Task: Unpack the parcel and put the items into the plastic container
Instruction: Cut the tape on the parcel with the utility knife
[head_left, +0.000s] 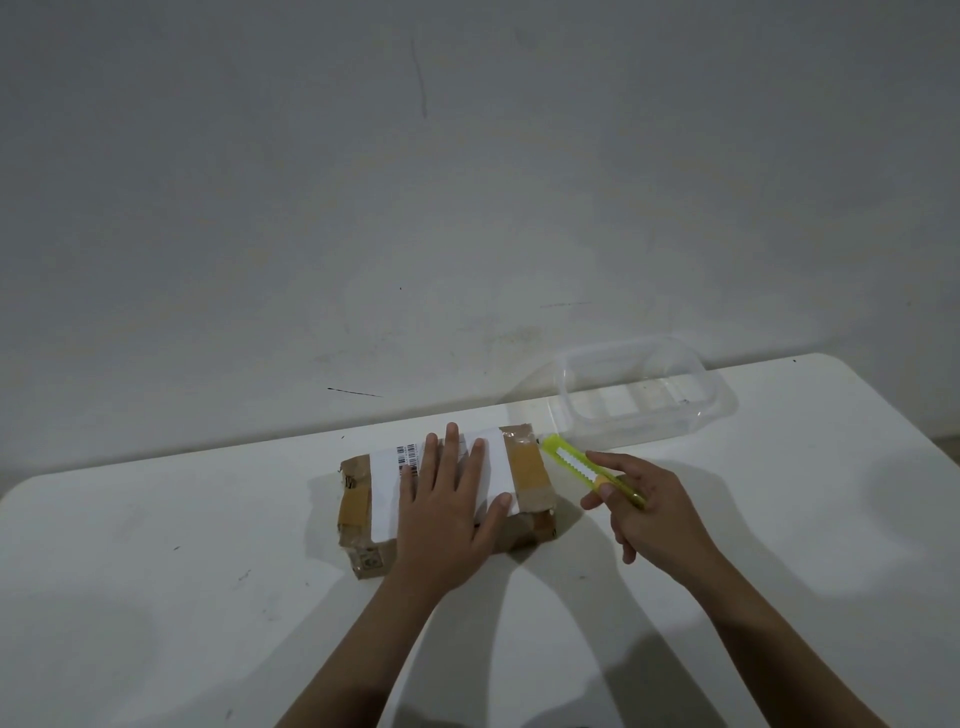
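Observation:
A brown cardboard parcel (527, 470) with tape and a white shipping label lies on the white table, near its far edge. My left hand (447, 499) rests flat on top of it, fingers spread. My right hand (644, 506) is just right of the parcel and holds a yellow-green utility knife (571, 461), whose tip points at the parcel's far right corner. A clear plastic container (644, 397), with nothing in it, stands behind and to the right of the knife.
The white table (156, 597) has a rounded far edge that runs along a grey wall (415, 182). Both my forearms come in from the bottom of the view.

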